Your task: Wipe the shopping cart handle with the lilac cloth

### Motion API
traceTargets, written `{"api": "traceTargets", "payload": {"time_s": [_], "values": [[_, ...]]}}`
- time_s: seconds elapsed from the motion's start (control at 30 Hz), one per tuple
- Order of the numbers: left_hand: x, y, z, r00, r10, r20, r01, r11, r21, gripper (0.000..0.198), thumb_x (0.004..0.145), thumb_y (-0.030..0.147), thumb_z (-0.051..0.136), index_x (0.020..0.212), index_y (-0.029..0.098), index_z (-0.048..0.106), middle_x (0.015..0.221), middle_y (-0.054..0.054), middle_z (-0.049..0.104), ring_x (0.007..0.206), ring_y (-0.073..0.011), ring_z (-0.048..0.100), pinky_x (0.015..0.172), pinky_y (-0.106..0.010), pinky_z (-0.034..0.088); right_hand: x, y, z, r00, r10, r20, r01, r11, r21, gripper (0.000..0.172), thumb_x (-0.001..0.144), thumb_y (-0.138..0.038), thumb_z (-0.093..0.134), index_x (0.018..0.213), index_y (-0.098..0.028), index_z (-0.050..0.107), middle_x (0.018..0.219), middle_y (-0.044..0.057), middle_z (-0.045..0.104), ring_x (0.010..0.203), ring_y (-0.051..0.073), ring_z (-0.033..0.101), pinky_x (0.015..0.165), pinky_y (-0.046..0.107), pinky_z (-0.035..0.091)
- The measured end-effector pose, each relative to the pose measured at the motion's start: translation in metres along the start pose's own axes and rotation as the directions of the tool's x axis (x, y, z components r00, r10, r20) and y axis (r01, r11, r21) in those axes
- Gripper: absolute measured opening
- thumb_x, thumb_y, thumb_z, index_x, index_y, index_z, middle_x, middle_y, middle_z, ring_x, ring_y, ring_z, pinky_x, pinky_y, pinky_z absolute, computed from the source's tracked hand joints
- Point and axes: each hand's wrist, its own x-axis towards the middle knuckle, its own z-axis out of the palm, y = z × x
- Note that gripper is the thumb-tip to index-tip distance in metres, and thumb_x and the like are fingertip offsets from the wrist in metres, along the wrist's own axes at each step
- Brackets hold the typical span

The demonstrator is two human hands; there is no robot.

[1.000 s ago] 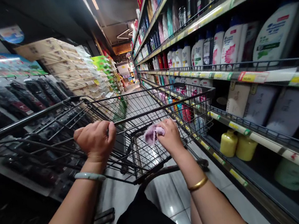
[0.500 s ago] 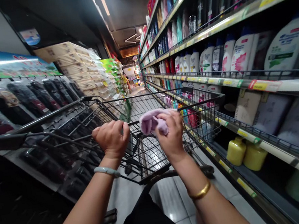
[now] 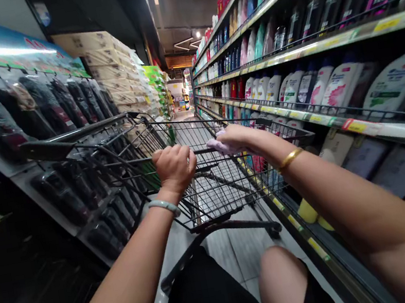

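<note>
My left hand [image 3: 176,166] is closed around the thin crossbar of a black wire shopping cart [image 3: 219,201]. A pale bangle circles that wrist. In my right hand [image 3: 237,137] is a crumpled lilac cloth [image 3: 220,144], resting against the same bar further right. Its fingers are bent over the cloth and partly hidden behind the back of the hand. A gold bangle sits on the right forearm. Only wire mesh and the floor beneath show through the cart's basket.
Shelves of shampoo bottles [image 3: 343,85] line the right side, close to the cart. On the left hang packaged dark goods [image 3: 41,106], with stacked cartons [image 3: 101,67] beyond. The tiled aisle floor [image 3: 220,253] runs ahead between them.
My right hand has turned, its elbow swinging out to the right, and the cloth now lies further right along the bar. My left hand, still gripping, appears further right and higher.
</note>
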Motion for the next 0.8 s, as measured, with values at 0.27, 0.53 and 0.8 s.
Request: {"api": "traceTargets", "payload": {"time_s": [0.27, 0.53, 0.8], "values": [[-0.002, -0.015, 0.002, 1.000, 0.022, 0.007, -0.022, 0.999, -0.042, 0.034, 0.102, 0.040, 0.041, 0.085, 0.023, 0.066, 0.090, -0.010, 0.072, 0.090, -0.0286, 0.057, 0.086, -0.048, 0.028, -0.010, -0.047, 0.011, 0.911, -0.219, 0.349, 0.112, 0.947, 0.302, 0.008, 0.087, -0.024, 0.067, 0.092, -0.019, 0.071, 0.078, 0.000, 0.067, 0.065, 0.011, 0.055, 0.059, 0.023, 0.042], [-0.004, -0.022, -0.003, 0.998, 0.066, 0.016, -0.066, 0.998, -0.007, 0.036, 0.104, 0.036, 0.038, 0.086, 0.023, 0.066, 0.089, -0.009, 0.070, 0.090, -0.0276, 0.059, 0.088, -0.048, 0.029, -0.011, -0.005, -0.002, 0.955, 0.180, 0.236, -0.238, 0.939, 0.248, 0.015, 0.086, -0.022, 0.061, 0.073, -0.017, 0.062, 0.066, 0.001, 0.059, 0.056, 0.010, 0.044, 0.052, 0.026, 0.035], [0.000, -0.039, -0.011, 0.995, 0.055, 0.084, -0.051, 0.998, -0.046, 0.034, 0.101, 0.037, 0.042, 0.082, 0.022, 0.067, 0.090, -0.009, 0.073, 0.091, -0.0259, 0.063, 0.085, -0.046, 0.030, -0.035, -0.002, 0.022, 0.995, 0.022, 0.098, -0.047, 0.966, 0.255, 0.013, 0.080, -0.022, 0.066, 0.091, -0.018, 0.072, 0.084, 0.004, 0.072, 0.068, 0.013, 0.058, 0.059, 0.022, 0.039]]}}
